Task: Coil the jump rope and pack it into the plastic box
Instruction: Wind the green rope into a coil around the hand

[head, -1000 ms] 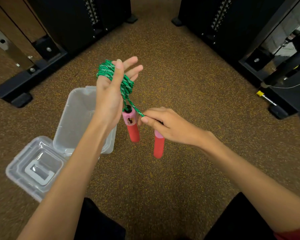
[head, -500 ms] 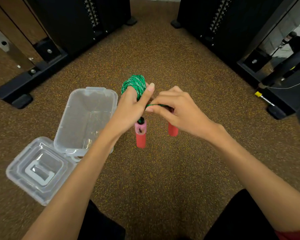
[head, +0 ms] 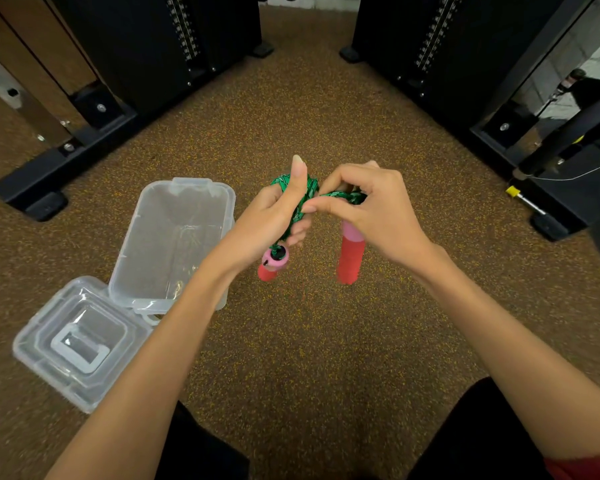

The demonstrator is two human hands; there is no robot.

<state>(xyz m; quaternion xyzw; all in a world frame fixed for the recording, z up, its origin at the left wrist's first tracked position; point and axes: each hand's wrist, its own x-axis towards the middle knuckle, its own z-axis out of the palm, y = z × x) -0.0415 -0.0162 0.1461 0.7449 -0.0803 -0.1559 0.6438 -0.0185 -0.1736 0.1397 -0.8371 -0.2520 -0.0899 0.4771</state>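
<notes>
A green braided jump rope (head: 303, 197) is wound in a coil around my left hand (head: 274, 220), thumb up. One red handle with a pink cap (head: 272, 265) dangles below that hand. My right hand (head: 364, 206) pinches the loose end of the rope next to the coil, and the second red handle (head: 351, 254) hangs under it. Both hands are held above the floor, just right of the open clear plastic box (head: 142, 216), which holds nothing I can see.
The box's clear lid (head: 77, 344) lies on the brown speckled floor in front left of the box. Black gym machine frames (head: 66, 161) stand left and right (head: 499, 98). My dark-clad knees (head: 465, 438) are at the bottom edge.
My left hand has come down and right from above the box with the coil. My right hand rose to meet it, drawing the rope end across; the handles now hang closer to the floor.
</notes>
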